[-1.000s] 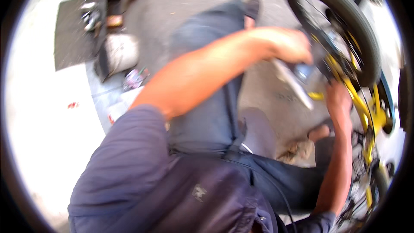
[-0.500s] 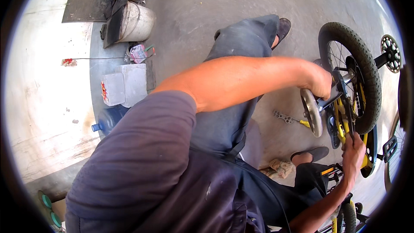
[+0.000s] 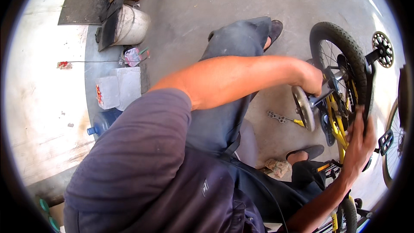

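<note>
A small bicycle with a yellow frame (image 3: 340, 125) and a knobby rear tyre (image 3: 340, 39) is in front of me on the right. My left hand (image 3: 311, 80) is closed at the bracket (image 3: 328, 89) of the grey training wheel (image 3: 303, 108), beside the axle; its fingertips are hidden. My right hand (image 3: 361, 140) reaches up from below, its fingers around the lower end of a long black part that looks like a chain guard (image 3: 369, 90). Above that part is a crank with a round black chainring (image 3: 383, 49). A yellow-handled multi-hole wrench (image 3: 284, 118) lies on the floor between my legs.
A white bucket (image 3: 133, 26), pale boxes (image 3: 128, 87) and a blue water jug (image 3: 103, 121) stand at the left, next to a pale board (image 3: 47, 103). A crumpled cloth (image 3: 278, 167) lies by my foot. Another bicycle's wheel (image 3: 394, 142) is at the right edge.
My right hand has shifted right and its fingers have spread upward around the long black part, which now stands out beside the tyre. My left hand stays at the bracket. The view has shifted slightly.
</note>
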